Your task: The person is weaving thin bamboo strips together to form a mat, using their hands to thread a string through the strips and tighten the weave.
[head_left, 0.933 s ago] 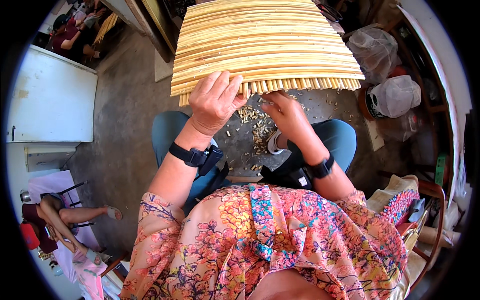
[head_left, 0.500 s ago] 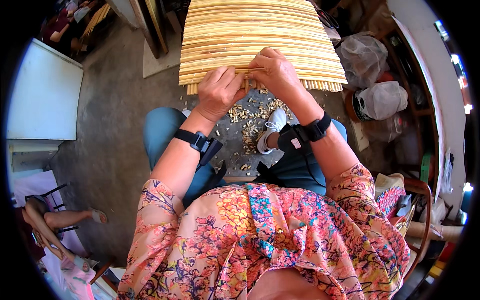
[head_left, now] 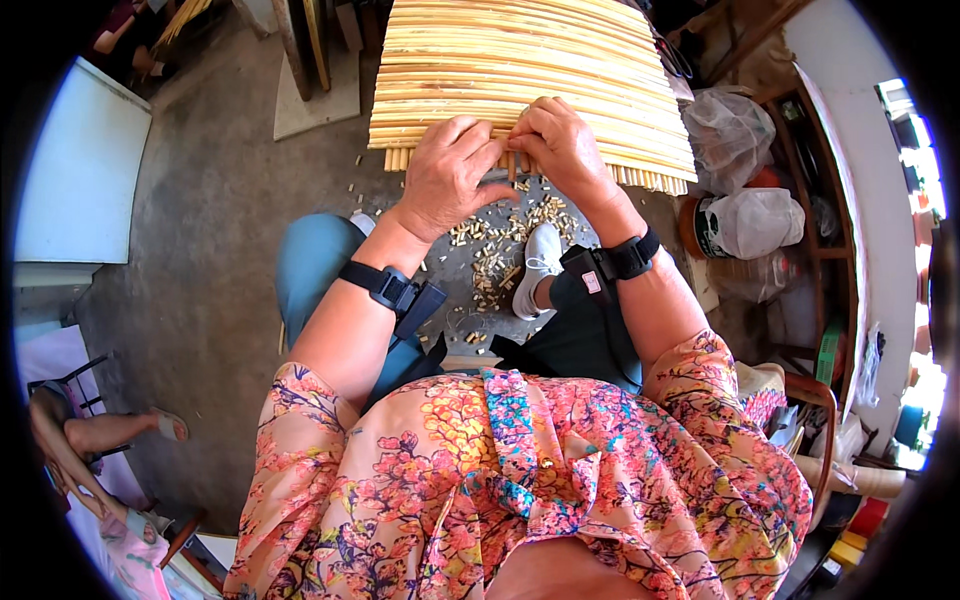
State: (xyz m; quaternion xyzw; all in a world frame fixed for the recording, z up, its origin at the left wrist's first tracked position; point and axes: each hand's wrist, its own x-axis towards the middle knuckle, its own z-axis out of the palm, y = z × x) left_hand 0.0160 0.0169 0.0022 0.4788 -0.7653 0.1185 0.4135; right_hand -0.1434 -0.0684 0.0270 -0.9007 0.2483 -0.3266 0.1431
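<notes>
A mat of pale yellow sticks (head_left: 520, 55) fills the top middle, with stick ends along its near edge. My left hand (head_left: 450, 175) has its fingers curled onto that edge, thumb stretched below it. Beside it, my right hand (head_left: 565, 150) pinches at a thin stick on the same edge, near a short upright piece (head_left: 513, 168) between the hands. Exactly what lies inside the fingertips is partly hidden. Below, short cut pieces (head_left: 495, 260) are scattered on the concrete floor round my white shoe (head_left: 540, 260).
A white cabinet (head_left: 70, 170) stands at left, with a seated person's bare legs (head_left: 95, 435) below it. Another person (head_left: 130, 40) is partly seen top left. Plastic bags (head_left: 730, 135), a covered bucket (head_left: 705, 225) and wooden shelving (head_left: 830, 240) line the right side. Boards (head_left: 300, 55) lean beyond the mat's left.
My right hand has risen from below the mat's edge onto it, closing its fingers there. My left hand has shifted right and slightly up. My white shoe shows more between the knees.
</notes>
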